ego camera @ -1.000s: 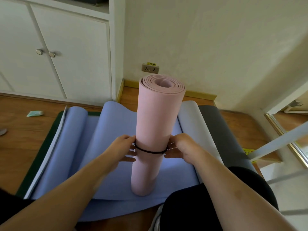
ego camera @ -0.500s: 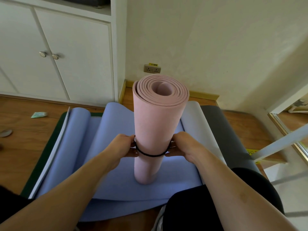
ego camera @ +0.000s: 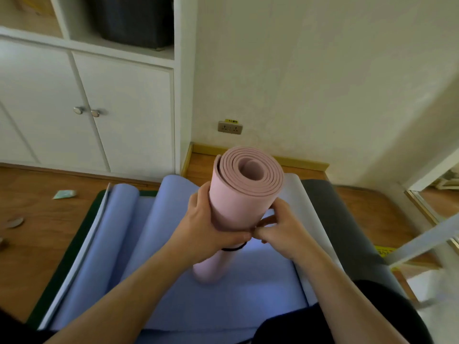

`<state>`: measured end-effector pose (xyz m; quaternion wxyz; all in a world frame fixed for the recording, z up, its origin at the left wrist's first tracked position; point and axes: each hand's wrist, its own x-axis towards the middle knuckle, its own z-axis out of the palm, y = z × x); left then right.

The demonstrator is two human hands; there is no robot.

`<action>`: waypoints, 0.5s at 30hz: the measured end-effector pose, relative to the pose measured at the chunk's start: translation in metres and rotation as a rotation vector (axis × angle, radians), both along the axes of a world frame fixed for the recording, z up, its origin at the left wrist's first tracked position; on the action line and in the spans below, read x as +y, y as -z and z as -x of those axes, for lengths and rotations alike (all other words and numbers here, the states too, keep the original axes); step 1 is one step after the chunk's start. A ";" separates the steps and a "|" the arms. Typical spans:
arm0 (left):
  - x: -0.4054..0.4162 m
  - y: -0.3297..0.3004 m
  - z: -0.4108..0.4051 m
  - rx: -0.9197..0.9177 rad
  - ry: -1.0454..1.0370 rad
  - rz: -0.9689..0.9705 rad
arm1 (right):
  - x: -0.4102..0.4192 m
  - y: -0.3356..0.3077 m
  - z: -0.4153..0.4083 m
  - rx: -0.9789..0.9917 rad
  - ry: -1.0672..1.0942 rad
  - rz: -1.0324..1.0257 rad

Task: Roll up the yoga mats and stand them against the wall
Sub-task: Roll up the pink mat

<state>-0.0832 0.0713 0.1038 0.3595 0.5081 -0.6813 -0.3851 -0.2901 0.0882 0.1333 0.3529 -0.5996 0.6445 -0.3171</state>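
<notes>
A pale pink foam yoga mat rolled into a tall cylinder (ego camera: pixel 244 194) stands on end in the middle of the scene, its lower end planted on a lavender-blue mat spread flat on the floor (ego camera: pixel 223 306) and its spiral top tilted slightly toward the camera. The person's left hand (ego camera: pixel 206 227) wraps around the left side of the roll at about mid-height, fingers curled round the foam. The right hand (ego camera: pixel 278 234) meets it at the near right side, fingertips pinched together at a thin black elastic band (ego camera: pixel 233 249) that circles the roll just below both hands; whether the pinch has the band itself or only the mat's edge cannot be told. The foam looks light and soft, springy enough to want to uncoil, so the band is probably what keeps it tight. Its surface seems grippy, not slippery, and nothing about it looks fragile. A good hold would be around the middle, close to the band, where squeezing keeps the layers from telescoping. The cream wall with a socket (ego camera: pixel 323 83) rises at the far side, well apart from the roll, with a white cabinet with two round knobs (ego camera: pixel 111 115) to the far left. A dark grey mat (ego camera: pixel 347 232) lies to the right, another lavender mat partly rolled (ego camera: pixel 119 219) to the left.
</notes>
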 end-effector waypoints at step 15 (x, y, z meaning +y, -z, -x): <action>-0.132 -0.095 0.003 -0.042 -0.100 0.166 | -0.105 -0.117 -0.024 0.173 0.009 0.719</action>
